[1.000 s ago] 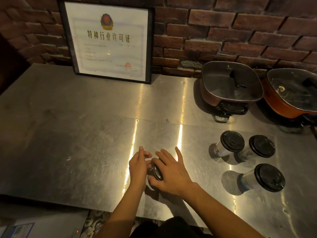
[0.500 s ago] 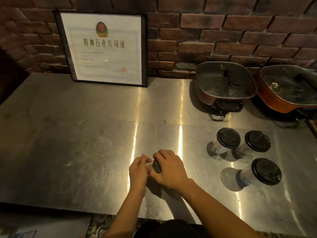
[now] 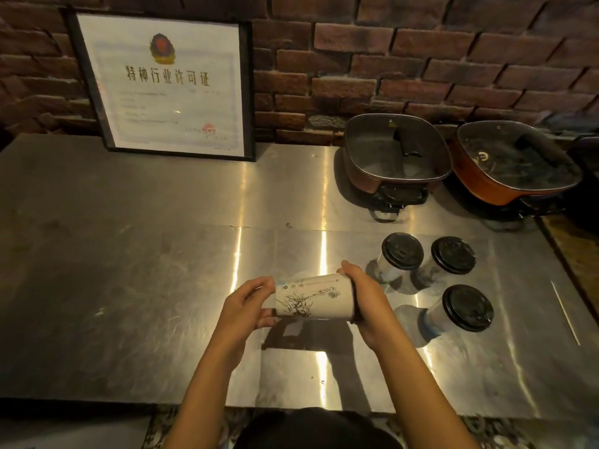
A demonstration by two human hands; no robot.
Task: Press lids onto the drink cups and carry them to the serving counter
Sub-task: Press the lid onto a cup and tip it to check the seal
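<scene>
you hold a white paper cup with a dark line drawing (image 3: 312, 299) on its side above the scratched stainless steel counter (image 3: 129, 286), your left hand (image 3: 241, 307) curled around its narrow base end and your right hand (image 3: 364, 294) wrapped over its wide end, so whether that end carries a lid cannot be told. to the right, near your right hand, three white cups with black plastic lids (image 3: 402, 252) (image 3: 453, 255) (image 3: 467, 307) stand upright in a loose cluster, apart from each other. behind them sit two square glass-lidded electric pans (image 3: 397, 152) (image 3: 515, 163) against the brick wall (image 3: 421, 59), and a black-framed certificate (image 3: 165, 84) leans at the back left.
</scene>
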